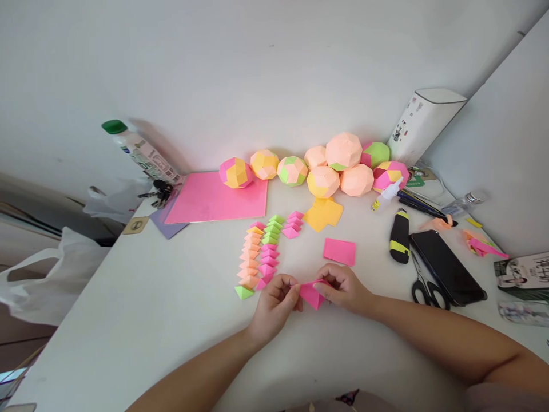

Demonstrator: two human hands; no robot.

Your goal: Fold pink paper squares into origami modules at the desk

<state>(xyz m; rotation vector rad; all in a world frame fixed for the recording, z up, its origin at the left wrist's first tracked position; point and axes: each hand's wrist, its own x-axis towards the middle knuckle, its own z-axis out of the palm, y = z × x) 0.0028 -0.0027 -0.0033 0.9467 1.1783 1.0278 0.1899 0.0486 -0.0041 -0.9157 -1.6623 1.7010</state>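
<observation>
Between my hands is a small pink folded paper (312,295), its lower point hanging down over the table. My left hand (277,303) pinches its left corner with thumb and fingertips. At the other side, my right hand (345,289) grips the upper right edge, thumb in front. Just beyond lies a flat pink paper square (339,252). To the left stand rows of folded paper units in pink (269,260), peach (250,257) and green (274,229), with a lone green unit (244,292) at the near end. A short pink row (293,224) sits farther back.
Several paper balls (343,151) line the wall, near yellow paper sheets (322,214) and a pink pad (218,197). On the right lie a glue bottle (387,194), a cutter (400,237), scissors (429,289) and a black phone (448,266). A green-capped bottle (141,150) stands back left.
</observation>
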